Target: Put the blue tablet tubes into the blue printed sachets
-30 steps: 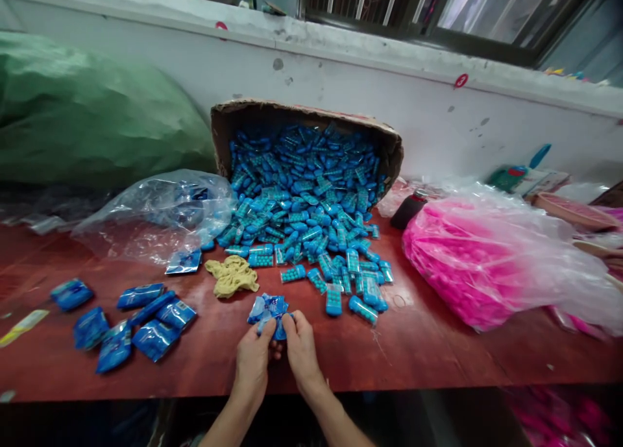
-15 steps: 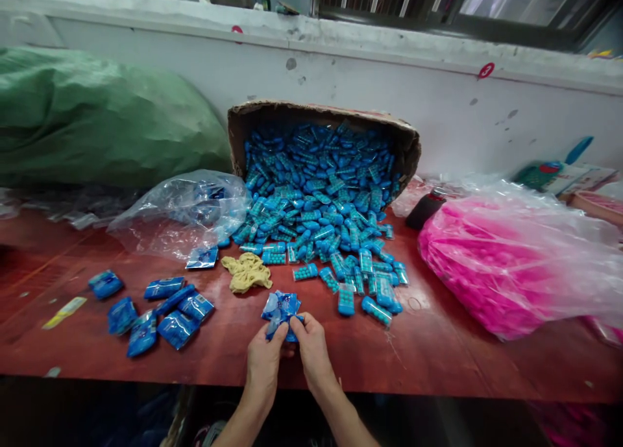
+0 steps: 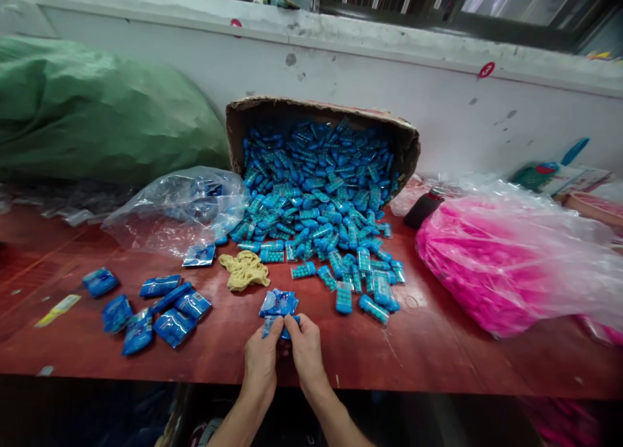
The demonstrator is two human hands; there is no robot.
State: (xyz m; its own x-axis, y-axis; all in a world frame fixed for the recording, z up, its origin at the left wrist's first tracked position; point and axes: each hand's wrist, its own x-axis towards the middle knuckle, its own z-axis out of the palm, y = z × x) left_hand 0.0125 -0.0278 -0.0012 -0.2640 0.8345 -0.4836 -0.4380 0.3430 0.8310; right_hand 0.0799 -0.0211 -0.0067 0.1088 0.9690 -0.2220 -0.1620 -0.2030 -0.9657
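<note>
Near the front edge of the red table, my left hand (image 3: pixel 261 351) and my right hand (image 3: pixel 304 346) pinch a blue printed packet (image 3: pixel 281 330) between thumbs and fingers. The two thumbs nearly meet at its upper edge, and the fingers beneath are mostly hidden. Just beyond the fingertips lie more flat blue packets (image 3: pixel 277 302), loosely stacked. To the left, several plump blue packets (image 3: pixel 175 327) rest in a loose group. A crumpled yellow cloth-like piece (image 3: pixel 243 270) lies a little farther back.
A tipped cardboard box (image 3: pixel 410 150) spills small blue-capped containers of blue-green beads (image 3: pixel 321 229) onto the red table (image 3: pixel 438 362). A clear plastic bag (image 3: pixel 160 207) and a large green sack (image 3: pixel 107 116) sit left. At right are a bag of pink pieces (image 3: pixel 481 265) and a dark bottle (image 3: pixel 424 207).
My thumbs have drawn closer together on the packet's edge, and my hands have shifted slightly. The whole view has moved a little; the things on the table lie as before.
</note>
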